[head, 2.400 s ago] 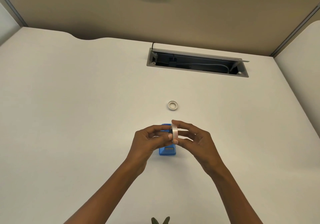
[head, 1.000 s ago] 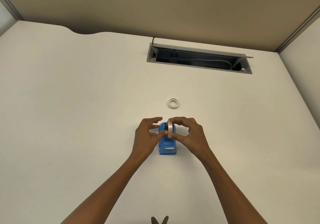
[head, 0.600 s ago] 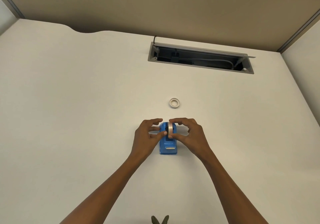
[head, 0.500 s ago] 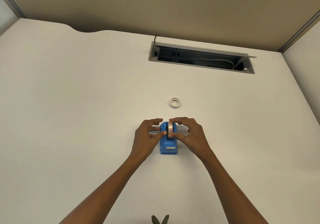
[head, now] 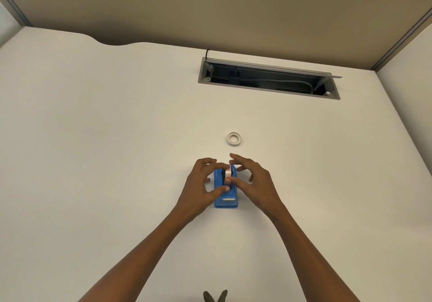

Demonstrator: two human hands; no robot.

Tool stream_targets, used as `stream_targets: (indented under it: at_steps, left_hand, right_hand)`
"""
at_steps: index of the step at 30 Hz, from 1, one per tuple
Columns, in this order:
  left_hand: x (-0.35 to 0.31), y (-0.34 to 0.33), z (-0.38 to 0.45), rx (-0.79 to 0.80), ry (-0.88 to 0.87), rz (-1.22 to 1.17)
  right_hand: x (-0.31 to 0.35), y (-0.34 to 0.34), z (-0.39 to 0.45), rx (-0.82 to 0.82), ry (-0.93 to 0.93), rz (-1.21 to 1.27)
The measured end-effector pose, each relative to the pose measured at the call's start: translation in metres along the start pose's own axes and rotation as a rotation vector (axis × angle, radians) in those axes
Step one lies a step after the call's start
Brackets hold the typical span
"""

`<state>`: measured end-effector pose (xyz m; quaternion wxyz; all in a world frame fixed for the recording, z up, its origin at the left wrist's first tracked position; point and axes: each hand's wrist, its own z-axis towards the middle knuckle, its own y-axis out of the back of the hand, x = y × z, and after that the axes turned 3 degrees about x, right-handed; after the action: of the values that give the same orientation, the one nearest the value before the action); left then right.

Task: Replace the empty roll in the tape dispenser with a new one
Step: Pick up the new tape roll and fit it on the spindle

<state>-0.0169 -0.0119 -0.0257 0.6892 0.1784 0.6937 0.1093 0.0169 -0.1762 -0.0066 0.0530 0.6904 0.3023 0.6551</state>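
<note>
The blue tape dispenser (head: 226, 200) stands on the white desk, its cutter end toward me. A new whitish tape roll (head: 228, 172) sits upright in its cradle. My left hand (head: 201, 185) reaches in from the left, with the index finger over the roll's top and the thumb against its front by the dispenser body. My right hand (head: 256, 182) is on the right side, fingers spread and lifted, only the thumb tip touching the roll's front. The empty white core (head: 234, 138) lies flat on the desk beyond the dispenser.
An open metal cable tray (head: 268, 81) with cords inside is set into the desk (head: 117, 138) at the back. A beige partition wall rises behind the desk. A small dark green object (head: 215, 296) pokes in at the bottom edge.
The roll has gone from held above the dispenser down into its cradle. My right fingers have opened off the roll, and my left thumb has shifted forward along the dispenser.
</note>
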Motion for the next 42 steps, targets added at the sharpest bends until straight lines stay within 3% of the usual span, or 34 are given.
stream_targets:
  at_steps: [16,31,42]
  left_hand:
    - [-0.001,-0.004,0.004,-0.014,0.024,-0.001]
    - [0.004,-0.004,0.002,0.018,0.011,-0.032]
    - [0.000,-0.003,0.003,-0.018,0.002,-0.055]
  right_hand:
    - [-0.008,0.006,-0.007,-0.061,0.149,-0.071]
    - [0.002,-0.004,-0.002,-0.041,0.098,-0.012]
    - [0.002,-0.010,0.007,-0.098,-0.099,0.170]
